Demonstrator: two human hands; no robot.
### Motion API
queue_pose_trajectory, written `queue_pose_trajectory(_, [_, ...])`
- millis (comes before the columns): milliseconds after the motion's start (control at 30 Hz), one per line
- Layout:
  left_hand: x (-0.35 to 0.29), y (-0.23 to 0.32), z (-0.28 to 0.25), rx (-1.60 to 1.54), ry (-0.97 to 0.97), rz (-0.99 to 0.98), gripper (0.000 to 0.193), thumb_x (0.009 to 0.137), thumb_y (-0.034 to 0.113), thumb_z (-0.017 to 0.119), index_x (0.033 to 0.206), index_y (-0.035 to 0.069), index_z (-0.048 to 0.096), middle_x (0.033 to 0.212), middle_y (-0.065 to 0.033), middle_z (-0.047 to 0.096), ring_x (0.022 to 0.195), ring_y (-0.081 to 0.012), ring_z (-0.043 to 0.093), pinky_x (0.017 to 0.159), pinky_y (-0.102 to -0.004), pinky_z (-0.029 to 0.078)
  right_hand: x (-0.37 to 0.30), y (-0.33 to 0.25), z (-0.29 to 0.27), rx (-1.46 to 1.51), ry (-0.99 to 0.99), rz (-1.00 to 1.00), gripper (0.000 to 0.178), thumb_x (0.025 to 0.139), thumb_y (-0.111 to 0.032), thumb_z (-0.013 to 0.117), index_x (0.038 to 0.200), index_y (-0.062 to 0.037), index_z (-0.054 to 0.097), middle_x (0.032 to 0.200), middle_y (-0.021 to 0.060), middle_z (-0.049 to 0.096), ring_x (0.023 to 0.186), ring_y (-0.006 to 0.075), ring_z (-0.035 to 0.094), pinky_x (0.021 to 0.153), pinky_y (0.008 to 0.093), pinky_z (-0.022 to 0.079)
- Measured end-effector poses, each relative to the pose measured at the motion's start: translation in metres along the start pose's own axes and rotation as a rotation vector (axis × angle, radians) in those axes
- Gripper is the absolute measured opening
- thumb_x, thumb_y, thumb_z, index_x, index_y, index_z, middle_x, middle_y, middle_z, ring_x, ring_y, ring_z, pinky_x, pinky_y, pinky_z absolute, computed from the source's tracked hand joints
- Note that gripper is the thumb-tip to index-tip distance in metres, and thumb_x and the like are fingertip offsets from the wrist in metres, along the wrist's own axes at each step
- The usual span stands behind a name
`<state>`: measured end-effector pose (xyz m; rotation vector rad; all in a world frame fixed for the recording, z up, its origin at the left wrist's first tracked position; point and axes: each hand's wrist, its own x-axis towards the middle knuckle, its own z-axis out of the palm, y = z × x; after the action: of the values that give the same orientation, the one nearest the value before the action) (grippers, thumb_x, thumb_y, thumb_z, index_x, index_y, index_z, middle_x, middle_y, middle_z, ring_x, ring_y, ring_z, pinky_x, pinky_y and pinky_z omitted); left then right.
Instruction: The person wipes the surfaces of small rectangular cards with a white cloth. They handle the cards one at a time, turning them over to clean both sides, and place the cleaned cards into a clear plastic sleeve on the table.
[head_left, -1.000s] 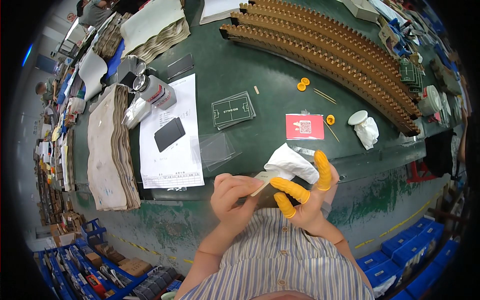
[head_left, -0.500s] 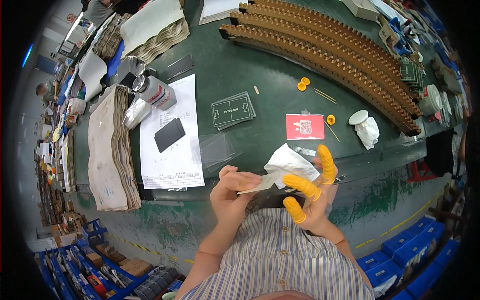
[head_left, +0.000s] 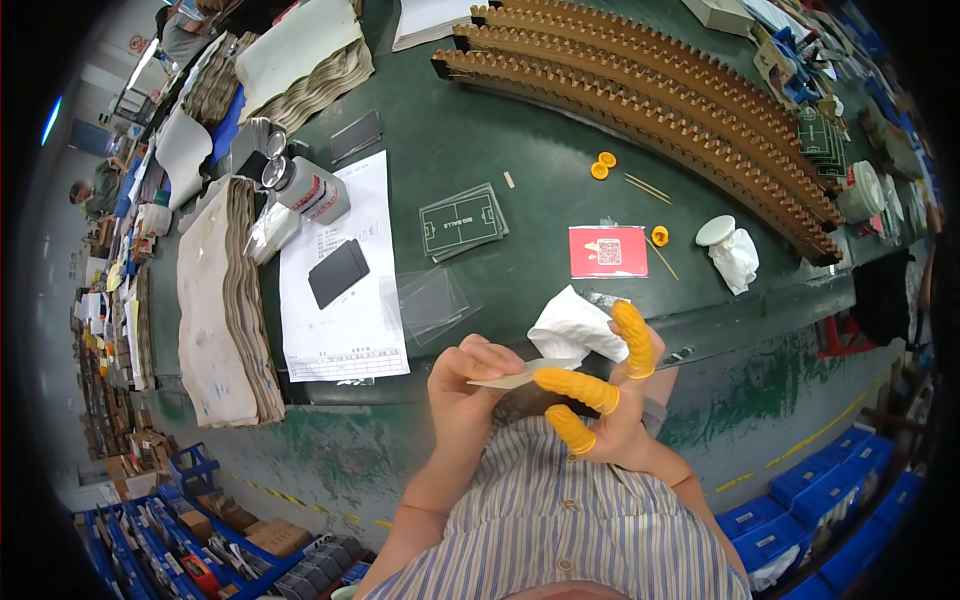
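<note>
In front of my striped shirt, my left hand (head_left: 463, 388) pinches a thin, pale flat card (head_left: 520, 375) seen almost edge-on. My right hand (head_left: 620, 420) wears yellow rubber finger cots on the thumb and two fingers. Those fingers are spread, and one covered fingertip lies at the right end of the card. The thumb stays apart, below it. Just beyond both hands a crumpled white cloth (head_left: 568, 325) rests at the table edge. Past it are a red card with a printed square code (head_left: 608, 252) and a small stack of dark green cards (head_left: 460, 228).
Left on the green table (head_left: 420, 140) are a paper sheet (head_left: 300, 345) with black cards (head_left: 338, 272), a metal bottle (head_left: 310, 190) and clear sleeves (head_left: 430, 305). Spare finger cots (head_left: 601, 166), thin sticks (head_left: 648, 188) and a cloth-wrapped pad (head_left: 735, 262) lie right, below long slotted wooden racks (head_left: 640, 110).
My right hand has moved left toward the card, bringing a covered fingertip to its right end. The card has tipped flatter in my left hand.
</note>
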<state>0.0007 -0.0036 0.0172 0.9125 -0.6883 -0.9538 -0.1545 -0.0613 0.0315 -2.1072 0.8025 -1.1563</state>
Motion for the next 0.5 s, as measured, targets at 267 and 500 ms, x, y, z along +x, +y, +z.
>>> queue_pose_trajectory(267, [0.000,-0.015,-0.005,-0.192,-0.004,-0.014,0.022,0.076,-0.006,0.067,0.079,0.009,0.050,0.083,-0.0102,0.062,0.083,-0.0202,0.055,0.073,-0.0298,0.047,0.002,-0.010,0.002,-0.048,-0.043,0.009,0.034,0.073,-0.035,0.071,0.105,-0.0247,0.071,0.133,0.0127,0.036,0.115,0.0292,0.027,0.098,0.0384,0.027])
queue_pose_trajectory(500, [0.000,-0.019,-0.003,-0.226,0.004,-0.001,0.023,0.075,-0.005,0.066,0.077,0.010,0.050,0.081,-0.0094,0.062,0.081,-0.0189,0.052,0.071,-0.0285,0.046,-0.001,-0.010,0.005,-0.127,-0.097,-0.010,0.031,0.074,-0.039,0.069,0.104,-0.0293,0.069,0.127,0.0079,0.041,0.114,0.0268,0.027,0.093,0.0390,0.027])
